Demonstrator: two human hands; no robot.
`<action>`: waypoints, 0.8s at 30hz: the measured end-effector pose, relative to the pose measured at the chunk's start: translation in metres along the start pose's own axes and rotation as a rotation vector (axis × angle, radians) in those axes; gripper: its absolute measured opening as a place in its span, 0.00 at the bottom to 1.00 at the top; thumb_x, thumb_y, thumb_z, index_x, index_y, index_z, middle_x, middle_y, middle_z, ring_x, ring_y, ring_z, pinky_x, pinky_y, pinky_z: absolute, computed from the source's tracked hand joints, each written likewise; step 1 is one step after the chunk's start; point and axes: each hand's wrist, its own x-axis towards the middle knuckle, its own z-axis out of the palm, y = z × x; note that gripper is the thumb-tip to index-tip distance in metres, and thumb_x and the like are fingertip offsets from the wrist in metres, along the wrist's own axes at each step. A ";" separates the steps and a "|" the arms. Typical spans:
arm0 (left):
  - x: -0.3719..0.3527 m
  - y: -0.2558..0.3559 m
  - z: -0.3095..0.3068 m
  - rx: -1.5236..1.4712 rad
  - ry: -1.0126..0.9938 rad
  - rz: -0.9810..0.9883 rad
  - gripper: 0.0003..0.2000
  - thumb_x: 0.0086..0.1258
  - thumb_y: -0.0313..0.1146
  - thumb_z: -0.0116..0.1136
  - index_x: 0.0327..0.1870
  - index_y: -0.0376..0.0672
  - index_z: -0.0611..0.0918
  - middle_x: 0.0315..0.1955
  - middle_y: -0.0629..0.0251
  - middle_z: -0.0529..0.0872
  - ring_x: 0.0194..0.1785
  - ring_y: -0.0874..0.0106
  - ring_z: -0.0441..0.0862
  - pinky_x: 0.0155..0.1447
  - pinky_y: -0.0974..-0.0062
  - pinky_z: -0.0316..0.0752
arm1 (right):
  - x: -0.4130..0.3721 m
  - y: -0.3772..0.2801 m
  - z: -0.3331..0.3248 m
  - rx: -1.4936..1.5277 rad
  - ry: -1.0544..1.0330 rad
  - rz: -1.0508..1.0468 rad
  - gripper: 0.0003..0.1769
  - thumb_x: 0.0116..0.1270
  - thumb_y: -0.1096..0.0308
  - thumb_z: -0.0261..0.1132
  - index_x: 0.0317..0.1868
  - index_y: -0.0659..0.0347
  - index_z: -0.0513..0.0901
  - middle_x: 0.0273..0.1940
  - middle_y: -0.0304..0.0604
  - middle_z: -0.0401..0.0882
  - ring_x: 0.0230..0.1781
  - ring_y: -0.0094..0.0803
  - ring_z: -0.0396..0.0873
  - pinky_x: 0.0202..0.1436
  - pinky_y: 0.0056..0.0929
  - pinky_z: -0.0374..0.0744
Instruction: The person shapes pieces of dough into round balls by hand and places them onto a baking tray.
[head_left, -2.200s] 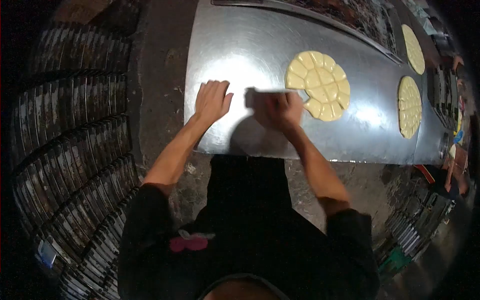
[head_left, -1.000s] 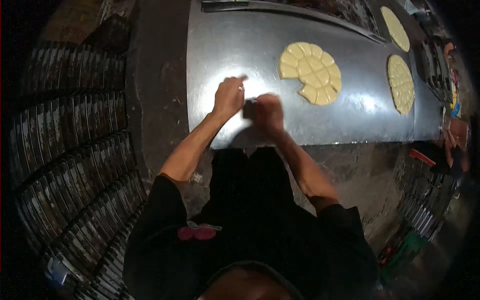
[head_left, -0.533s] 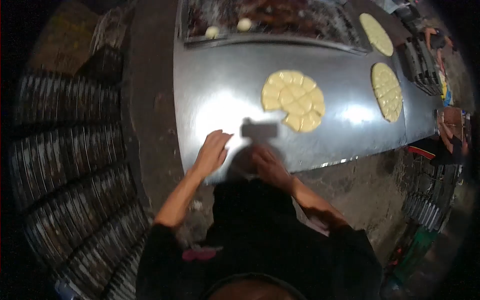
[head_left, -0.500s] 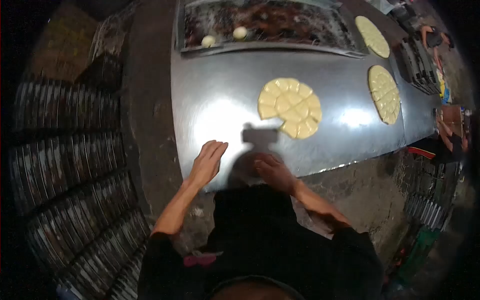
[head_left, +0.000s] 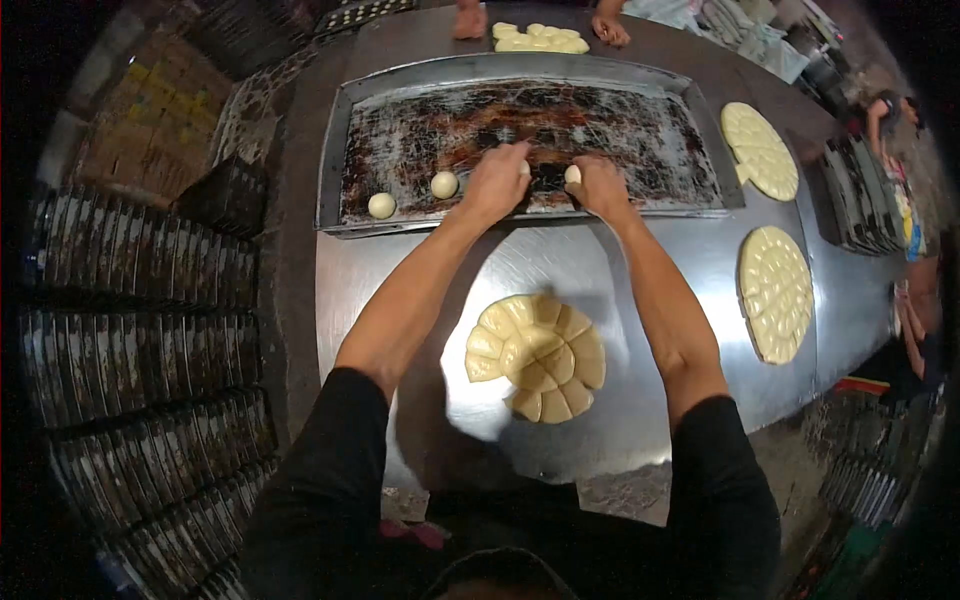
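Observation:
Both hands reach into a dark, scratched metal tray (head_left: 600,120). My left hand (head_left: 495,185) is closed around a small pale dough ball (head_left: 525,169), mostly hidden by the fingers. Another dough ball (head_left: 573,174) shows at the inner side of my right hand (head_left: 603,187), whose fingers curl over it. To the left in the tray, two more balls (head_left: 444,184) lie apart from each other. Below my forearms a flat round of dough (head_left: 540,345), scored into wedges with a piece gone at its lower left, rests on the steel table (head_left: 640,400).
Two more scored dough rounds (head_left: 776,295) lie at the right. Across the table, another person's hands (head_left: 610,25) flank a cut dough piece (head_left: 540,40). Racks of stacked trays (head_left: 140,370) stand left; upright dark trays (head_left: 860,195) stand at the right.
My hands have moved from the table's near edge forward into the tray and closed on dough balls. The view has shifted, bringing the whole tray and the other person's hands into sight.

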 end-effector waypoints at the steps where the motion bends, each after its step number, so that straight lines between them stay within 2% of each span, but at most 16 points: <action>1: 0.011 -0.012 0.014 0.088 -0.201 0.003 0.21 0.63 0.30 0.61 0.58 0.37 0.76 0.51 0.46 0.80 0.56 0.49 0.77 0.61 0.58 0.72 | -0.013 -0.006 -0.002 -0.050 0.204 -0.087 0.25 0.61 0.61 0.69 0.59 0.55 0.77 0.54 0.50 0.80 0.60 0.50 0.75 0.62 0.58 0.68; 2: 0.014 -0.026 0.020 0.173 -0.405 -0.006 0.21 0.61 0.31 0.61 0.57 0.36 0.77 0.50 0.45 0.80 0.55 0.49 0.77 0.60 0.58 0.73 | -0.030 -0.015 -0.004 -0.090 0.404 -0.178 0.26 0.61 0.62 0.69 0.60 0.53 0.76 0.56 0.50 0.79 0.64 0.49 0.72 0.66 0.60 0.64; 3: 0.008 -0.035 0.015 0.188 -0.409 -0.041 0.21 0.61 0.31 0.61 0.57 0.36 0.77 0.50 0.45 0.80 0.55 0.49 0.77 0.60 0.58 0.73 | -0.051 -0.024 -0.011 0.021 0.417 -0.210 0.26 0.61 0.64 0.69 0.61 0.53 0.76 0.57 0.50 0.78 0.65 0.49 0.70 0.69 0.59 0.61; 6: -0.002 -0.041 -0.027 -0.041 -0.167 0.089 0.21 0.61 0.37 0.64 0.55 0.39 0.80 0.53 0.50 0.81 0.58 0.52 0.78 0.61 0.59 0.73 | -0.134 -0.024 -0.025 0.251 0.441 -0.350 0.25 0.61 0.72 0.69 0.60 0.56 0.76 0.57 0.49 0.79 0.65 0.47 0.71 0.72 0.57 0.58; 9: -0.033 -0.063 -0.097 0.576 -0.291 -0.492 0.24 0.60 0.35 0.65 0.59 0.43 0.78 0.54 0.52 0.81 0.58 0.56 0.78 0.59 0.58 0.76 | -0.223 -0.022 -0.008 0.508 0.307 -0.156 0.19 0.62 0.76 0.67 0.54 0.59 0.80 0.54 0.47 0.81 0.60 0.45 0.77 0.71 0.53 0.63; 10: -0.047 -0.083 -0.107 0.539 -0.321 -0.561 0.24 0.59 0.40 0.69 0.55 0.41 0.80 0.51 0.47 0.82 0.58 0.53 0.79 0.62 0.58 0.73 | -0.246 -0.030 -0.010 0.480 0.237 -0.106 0.17 0.62 0.76 0.67 0.53 0.60 0.81 0.53 0.46 0.81 0.58 0.44 0.78 0.70 0.51 0.64; 11: -0.059 -0.138 -0.104 0.489 -0.515 -0.599 0.20 0.58 0.36 0.68 0.51 0.40 0.83 0.46 0.49 0.85 0.54 0.53 0.81 0.60 0.59 0.75 | -0.265 -0.033 -0.002 0.493 0.215 -0.102 0.16 0.62 0.77 0.67 0.52 0.60 0.81 0.53 0.45 0.81 0.58 0.44 0.79 0.70 0.51 0.65; 12: -0.077 -0.178 -0.098 0.442 -0.401 -0.373 0.18 0.57 0.34 0.67 0.49 0.39 0.84 0.43 0.49 0.87 0.50 0.54 0.84 0.57 0.61 0.76 | -0.285 -0.038 0.006 0.502 0.187 -0.091 0.16 0.62 0.77 0.66 0.50 0.60 0.82 0.52 0.45 0.82 0.57 0.43 0.79 0.70 0.51 0.65; 13: -0.066 -0.149 -0.113 0.437 -0.446 -0.496 0.18 0.56 0.34 0.66 0.47 0.38 0.84 0.40 0.49 0.87 0.46 0.55 0.85 0.52 0.61 0.78 | -0.300 -0.047 0.008 0.510 0.145 -0.080 0.14 0.62 0.77 0.66 0.49 0.59 0.82 0.52 0.44 0.81 0.59 0.43 0.77 0.71 0.52 0.63; 15: -0.068 -0.174 -0.119 0.420 -0.193 -0.425 0.15 0.56 0.35 0.63 0.43 0.36 0.84 0.33 0.44 0.85 0.38 0.51 0.85 0.44 0.62 0.79 | -0.321 -0.064 0.014 0.486 0.102 -0.066 0.13 0.61 0.76 0.66 0.47 0.58 0.83 0.51 0.43 0.81 0.59 0.43 0.77 0.71 0.53 0.63; 17: -0.063 -0.191 -0.120 0.569 -0.369 -0.286 0.10 0.60 0.31 0.56 0.38 0.35 0.82 0.34 0.42 0.84 0.41 0.46 0.82 0.47 0.50 0.77 | -0.328 -0.078 0.026 0.465 0.086 -0.087 0.12 0.60 0.75 0.67 0.45 0.57 0.83 0.49 0.42 0.81 0.60 0.43 0.76 0.72 0.54 0.62; 18: -0.070 -0.174 -0.119 0.562 -0.372 -0.284 0.10 0.60 0.31 0.56 0.38 0.35 0.82 0.34 0.42 0.84 0.41 0.46 0.82 0.47 0.50 0.77 | -0.328 -0.085 0.034 0.346 0.150 -0.170 0.12 0.59 0.74 0.69 0.45 0.56 0.83 0.47 0.41 0.81 0.59 0.43 0.76 0.72 0.55 0.61; 20: -0.088 -0.124 -0.114 0.636 0.163 -0.043 0.09 0.63 0.33 0.54 0.35 0.37 0.83 0.31 0.43 0.82 0.39 0.47 0.82 0.46 0.52 0.77 | -0.323 -0.097 0.043 0.225 0.215 -0.254 0.13 0.58 0.72 0.70 0.44 0.55 0.84 0.45 0.40 0.82 0.59 0.43 0.76 0.72 0.56 0.60; 22: -0.125 -0.029 -0.112 0.286 0.162 -0.200 0.10 0.64 0.36 0.55 0.33 0.39 0.83 0.29 0.45 0.81 0.40 0.49 0.82 0.46 0.52 0.77 | -0.316 -0.108 0.048 0.160 0.348 -0.344 0.15 0.56 0.65 0.71 0.44 0.55 0.82 0.46 0.39 0.80 0.61 0.44 0.72 0.72 0.62 0.57; 23: -0.154 0.025 -0.107 0.172 0.059 -0.394 0.14 0.64 0.41 0.55 0.32 0.37 0.83 0.32 0.45 0.82 0.42 0.49 0.81 0.46 0.53 0.76 | -0.313 -0.111 0.055 0.130 0.375 -0.419 0.17 0.54 0.63 0.72 0.45 0.55 0.82 0.48 0.39 0.79 0.62 0.45 0.71 0.72 0.64 0.56; 24: -0.180 0.043 -0.085 0.281 -0.087 -0.411 0.19 0.64 0.46 0.55 0.32 0.35 0.84 0.35 0.46 0.83 0.42 0.49 0.81 0.47 0.52 0.76 | -0.306 -0.120 0.064 0.116 0.391 -0.424 0.17 0.54 0.63 0.72 0.45 0.55 0.82 0.48 0.39 0.79 0.62 0.45 0.71 0.72 0.64 0.56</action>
